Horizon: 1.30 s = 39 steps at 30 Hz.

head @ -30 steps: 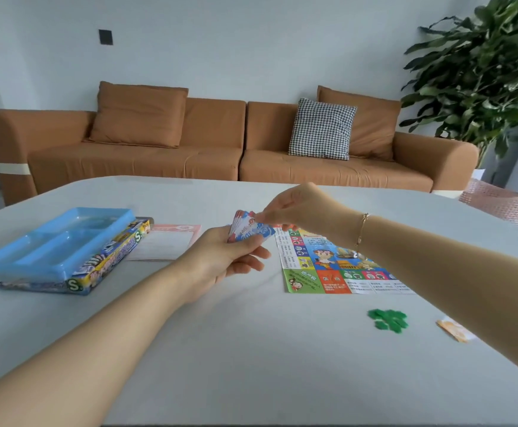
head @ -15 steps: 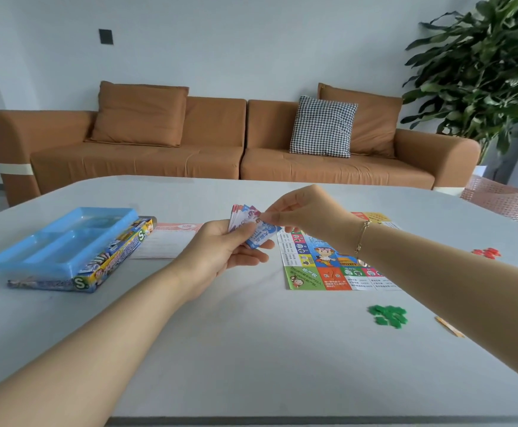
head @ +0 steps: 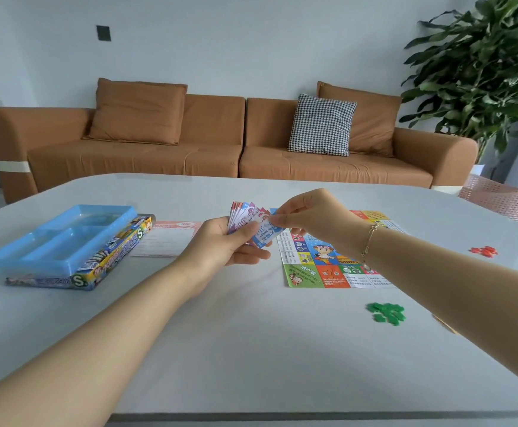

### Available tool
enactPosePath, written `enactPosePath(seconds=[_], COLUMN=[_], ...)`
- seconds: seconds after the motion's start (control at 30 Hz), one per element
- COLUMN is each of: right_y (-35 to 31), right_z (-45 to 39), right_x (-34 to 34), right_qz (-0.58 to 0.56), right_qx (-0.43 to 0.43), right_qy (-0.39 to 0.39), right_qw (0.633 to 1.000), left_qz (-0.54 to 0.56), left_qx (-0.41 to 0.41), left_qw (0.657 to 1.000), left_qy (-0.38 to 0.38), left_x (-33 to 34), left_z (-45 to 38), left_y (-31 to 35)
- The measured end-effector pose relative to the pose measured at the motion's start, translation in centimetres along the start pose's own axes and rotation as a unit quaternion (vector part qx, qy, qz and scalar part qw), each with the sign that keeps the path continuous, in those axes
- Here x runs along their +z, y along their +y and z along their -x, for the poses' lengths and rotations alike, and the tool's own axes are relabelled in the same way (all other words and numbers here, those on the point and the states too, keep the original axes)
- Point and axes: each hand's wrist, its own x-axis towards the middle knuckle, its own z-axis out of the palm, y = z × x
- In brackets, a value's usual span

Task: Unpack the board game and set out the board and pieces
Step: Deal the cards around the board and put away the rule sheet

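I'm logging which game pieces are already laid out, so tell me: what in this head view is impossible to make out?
- Colourful paper game board: its right part is hidden by the right forearm.
- Yellow flat piece near the green plastic tokens: mostly behind that forearm, so its kind is unclear.
- Fanned stack of paper play money in the left hand: count and print too small to read.
- Small red plastic tokens: too small to count.

A fan of paper notes (head: 246,218) is held in the left grip (head: 220,245); its front note (head: 265,234) is pinched by the right grip (head: 308,212). Below the right grip, a board (head: 316,266) is laid on the counter (head: 251,349).
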Motion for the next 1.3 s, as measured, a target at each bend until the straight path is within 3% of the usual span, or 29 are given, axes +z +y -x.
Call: enactPosePath(seconds=[0.4, 0.6, 0.87, 1.0, 1.1, 1.3], right_y=[-0.8, -0.7, 1.1, 4.9, 9.0, 19.6], right_z=[6.1, 11.3, 17.6, 18.5, 17.9, 14.4], right_x=[-4.7, -8.7, -12.9, -16.9, -20.7, -25.0], right_qz=[-0.006, 0.006, -0.085, -0.136, -0.101, 0.016], right_qx=[-0.019, -0.022, 0.067, 0.097, 0.129, 0.192], right_qy=[0.074, 0.136, 0.215, 0.283, 0.321, 0.247], right_qw=[0.997, 0.990, 0.971, 0.944, 0.933, 0.950], left_qz=[0.016, 0.018, 0.045, 0.029, 0.004, -0.082], left_qx=[0.004, 0.015, -0.002, 0.009, 0.017, 0.022], left_qw=[0.998, 1.000, 0.998, 0.995, 0.994, 0.983], left_qy=[0.059, 0.017, -0.051, -0.092, -0.109, -0.165], left_x=[5.6, 10.1, 15.1, 18.4, 21.0, 27.2], left_z=[2.8, 6.5, 7.9, 5.9, 2.8, -5.9], left_y=[3.2, 5.7, 5.3, 5.4, 5.9, 5.2])
